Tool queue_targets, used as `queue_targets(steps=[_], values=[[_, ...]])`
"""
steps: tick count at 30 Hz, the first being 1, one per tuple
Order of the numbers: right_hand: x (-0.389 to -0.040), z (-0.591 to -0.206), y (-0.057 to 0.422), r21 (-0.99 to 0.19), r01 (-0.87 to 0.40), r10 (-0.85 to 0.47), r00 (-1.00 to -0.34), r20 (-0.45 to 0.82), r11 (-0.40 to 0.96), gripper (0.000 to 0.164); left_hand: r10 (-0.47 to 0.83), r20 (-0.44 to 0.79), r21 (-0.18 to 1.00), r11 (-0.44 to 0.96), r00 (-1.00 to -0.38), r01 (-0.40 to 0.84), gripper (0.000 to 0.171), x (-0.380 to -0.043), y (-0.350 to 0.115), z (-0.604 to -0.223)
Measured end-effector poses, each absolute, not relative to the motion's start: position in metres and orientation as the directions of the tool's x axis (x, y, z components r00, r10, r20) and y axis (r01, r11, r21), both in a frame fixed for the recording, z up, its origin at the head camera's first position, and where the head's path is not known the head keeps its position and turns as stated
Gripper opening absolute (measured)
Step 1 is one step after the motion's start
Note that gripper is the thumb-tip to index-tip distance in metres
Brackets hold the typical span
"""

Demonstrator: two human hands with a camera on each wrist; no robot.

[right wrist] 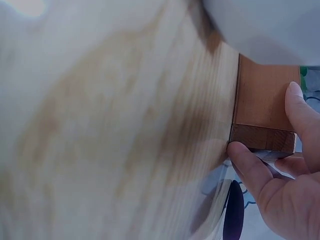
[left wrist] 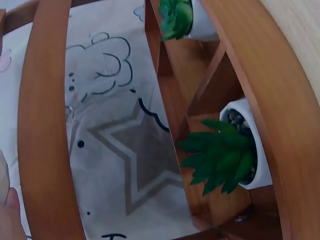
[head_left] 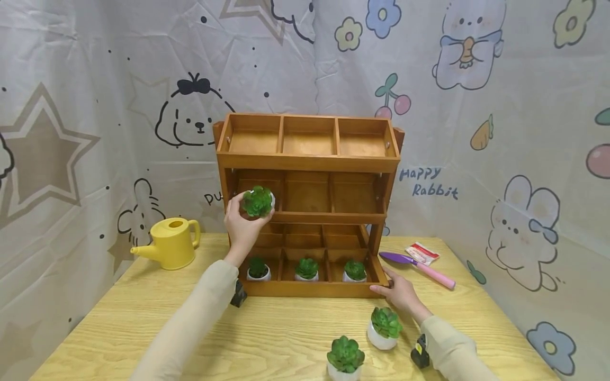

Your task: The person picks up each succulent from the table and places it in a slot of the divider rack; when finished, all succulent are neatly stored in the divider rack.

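Note:
My left hand (head_left: 242, 225) holds a small potted succulent (head_left: 258, 202) with a white pot in front of the left compartment of the middle tier. That tier belongs to a brown three-tier wooden shelf (head_left: 308, 163). My right hand (head_left: 402, 292) grips the front right corner of the bottom tier; in the right wrist view the thumb (right wrist: 296, 100) lies on the front board and the other fingers are at its end. Three potted succulents stand in the bottom tier's front compartments: left (head_left: 259, 269), middle (head_left: 307, 269) and right (head_left: 355, 270).
Two more potted succulents, one (head_left: 384, 328) near my right forearm and one (head_left: 345, 359) at the front edge of view, stand on the wooden table (head_left: 281, 333). A yellow watering can (head_left: 173, 244) is left; a purple-bladed trowel (head_left: 419, 269) and a red-white packet (head_left: 422, 253) lie right.

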State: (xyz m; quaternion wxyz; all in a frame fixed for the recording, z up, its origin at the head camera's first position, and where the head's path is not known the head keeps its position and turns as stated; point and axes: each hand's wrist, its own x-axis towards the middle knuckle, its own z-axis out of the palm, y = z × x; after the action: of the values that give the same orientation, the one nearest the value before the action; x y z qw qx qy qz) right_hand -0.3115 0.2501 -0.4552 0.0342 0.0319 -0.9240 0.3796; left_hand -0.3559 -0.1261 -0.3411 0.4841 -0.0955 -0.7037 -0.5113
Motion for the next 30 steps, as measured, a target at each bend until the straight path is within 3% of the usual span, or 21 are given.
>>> queue_targets(steps=[18, 30], values=[[-0.311, -0.453, 0.251, -0.695, -0.101, -0.039, -0.994, 0.104, 0.712, 0.081, -0.277, 0.776, 0.618, 0.512, -0.567, 0.597, 0.062, -0.374, -0.135, -0.325], [-0.309, -0.454, 0.252, -0.689, -0.09, -0.04, -0.995, 0.089, 0.72, 0.081, -0.231, 0.724, 0.641, 0.572, -0.65, 0.512, 0.064, -0.377, -0.143, -0.325]])
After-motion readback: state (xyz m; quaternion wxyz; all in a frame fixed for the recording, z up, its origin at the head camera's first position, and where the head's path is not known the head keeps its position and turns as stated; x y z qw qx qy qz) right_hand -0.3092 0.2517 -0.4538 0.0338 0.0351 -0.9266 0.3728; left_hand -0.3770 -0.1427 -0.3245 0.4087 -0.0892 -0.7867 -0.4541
